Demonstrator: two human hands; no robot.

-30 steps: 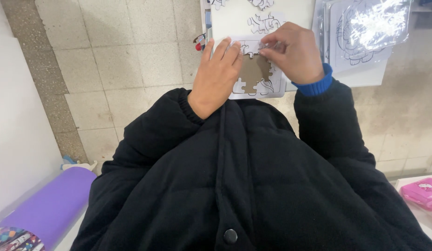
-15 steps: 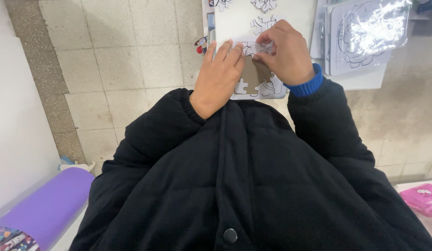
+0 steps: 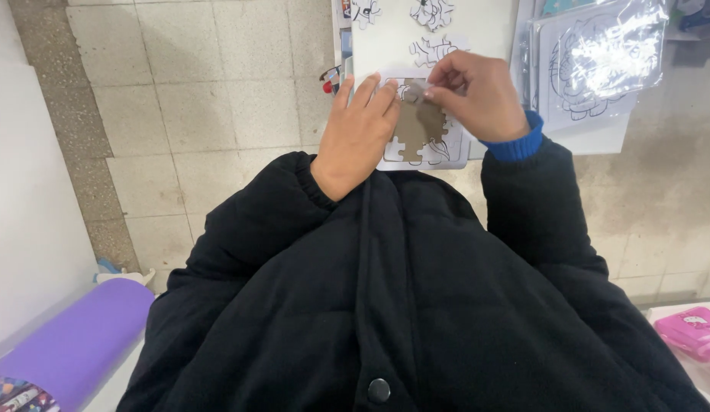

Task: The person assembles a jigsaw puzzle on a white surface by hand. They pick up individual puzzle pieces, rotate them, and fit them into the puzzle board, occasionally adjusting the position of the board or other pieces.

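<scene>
Right hand [image 3: 477, 95] pinches small white puzzle piece [image 3: 411, 93] over brown cardboard puzzle tray [image 3: 420, 130] on white bench [image 3: 385, 38]. Left hand [image 3: 357, 133] flat, fingers spread, steadies tray from 9 o'clock; piece at tray's 12 o'clock edge.

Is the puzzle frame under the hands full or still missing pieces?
Still missing pieces: the puzzle frame shows a bare brown patch between the left hand and right hand; loose pieces lie beyond.

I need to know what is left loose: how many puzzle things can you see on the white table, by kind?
White puzzle frame board with brown cardboard backing, under both hands: 1
Loose white line-art puzzle pieces above it: 3, the top two cut off by the picture edge
Clear-wrapped line-art puzzle sheets at right: 1 pack; sheets inside cannot be counted
Total: 5
</scene>
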